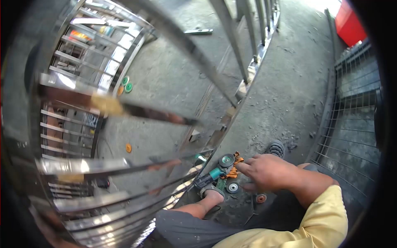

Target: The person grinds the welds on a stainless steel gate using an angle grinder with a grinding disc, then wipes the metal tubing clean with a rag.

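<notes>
Angle grinder point(211, 175) just past my right hand point(269, 171), whose fingers are loosely spread by crumpled orange cloth point(237, 162), on concrete floor point(285, 103). I judge it heavy, rigid, best gripped round its teal body point(215, 173), clear of the disc point(226, 160).

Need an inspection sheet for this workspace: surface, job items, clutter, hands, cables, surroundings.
Surface: grey floor, debris scattered on the right side.
Job's things: teal-and-grey grinder near the person's foot, mounted disc on its head; orange cloth beside it.
Clutter: white-centred disc and reddish disc nearby; green disc and orange disc farther off.
Hands: right hand looks open by the orange cloth, nothing visibly held; left hand not in view.
Cables: none clearly made out.
Surroundings: barred metal frame, wire mesh at right, red object top right.
</notes>
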Action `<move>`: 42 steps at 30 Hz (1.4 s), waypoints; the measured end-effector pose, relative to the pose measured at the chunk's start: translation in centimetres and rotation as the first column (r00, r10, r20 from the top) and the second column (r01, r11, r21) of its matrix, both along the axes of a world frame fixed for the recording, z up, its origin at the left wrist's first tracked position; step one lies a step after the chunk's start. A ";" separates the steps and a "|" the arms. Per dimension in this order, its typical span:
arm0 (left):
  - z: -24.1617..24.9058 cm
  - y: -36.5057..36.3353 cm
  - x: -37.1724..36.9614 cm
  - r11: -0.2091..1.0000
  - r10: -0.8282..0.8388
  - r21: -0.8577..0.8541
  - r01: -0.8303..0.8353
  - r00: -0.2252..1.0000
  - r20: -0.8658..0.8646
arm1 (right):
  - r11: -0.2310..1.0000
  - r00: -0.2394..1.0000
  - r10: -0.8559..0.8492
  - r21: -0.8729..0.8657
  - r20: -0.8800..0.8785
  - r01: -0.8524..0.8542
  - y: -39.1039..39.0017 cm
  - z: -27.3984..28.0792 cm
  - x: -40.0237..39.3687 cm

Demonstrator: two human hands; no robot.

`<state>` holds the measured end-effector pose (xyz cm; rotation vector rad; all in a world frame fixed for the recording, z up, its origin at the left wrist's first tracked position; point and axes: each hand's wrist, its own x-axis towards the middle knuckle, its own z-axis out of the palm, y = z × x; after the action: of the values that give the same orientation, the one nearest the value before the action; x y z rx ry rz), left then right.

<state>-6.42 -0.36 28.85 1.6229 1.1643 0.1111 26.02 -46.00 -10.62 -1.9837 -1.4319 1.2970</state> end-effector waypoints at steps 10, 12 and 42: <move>-3.2 -7.7 7.6 0.557 -0.223 0.610 0.563 0.810 -0.543 | 0.726 0.791 -0.612 -0.390 0.012 0.567 -5.6 -7.7 -4.6; -4.8 -6.8 7.7 0.832 -0.169 0.496 0.248 0.965 -0.199 | 0.707 0.679 -0.691 -0.430 -0.250 0.561 -7.2 -1.2 -7.0; -4.2 -17.1 37.4 0.867 0.028 0.332 0.372 0.629 -0.777 | -0.073 0.076 -0.962 -0.515 0.262 0.854 -41.0 17.5 35.1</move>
<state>30.97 -17.47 24.66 2.3299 1.6910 -0.5363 61.15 -87.00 6.88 -2.2192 0.7544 1.0683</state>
